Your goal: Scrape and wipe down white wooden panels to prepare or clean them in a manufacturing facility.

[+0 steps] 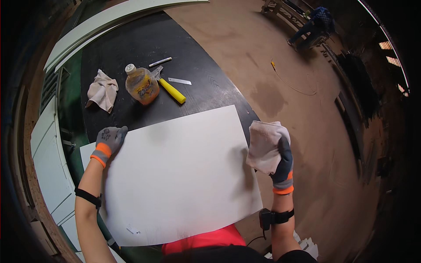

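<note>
Dark wooden table (pixel 184 48) is set on a bare brown floor (pixel 280 114). Pale panels (pixel 109 19) are leaned beyond the table's far edge. A dark stain is seen on the floor right of the table.

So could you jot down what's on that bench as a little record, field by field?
Surface: dark wooden table
Main item: large white flat panel, lying flat, its right edge past the table edge
Left hand: grey and orange glove, pressed flat on the panel's corner
Right hand: gloved, gripping a crumpled white cloth at the panel's right edge
Behind the panel: plastic bottle of amber liquid, yellow-handled scraper, second crumpled rag
</note>
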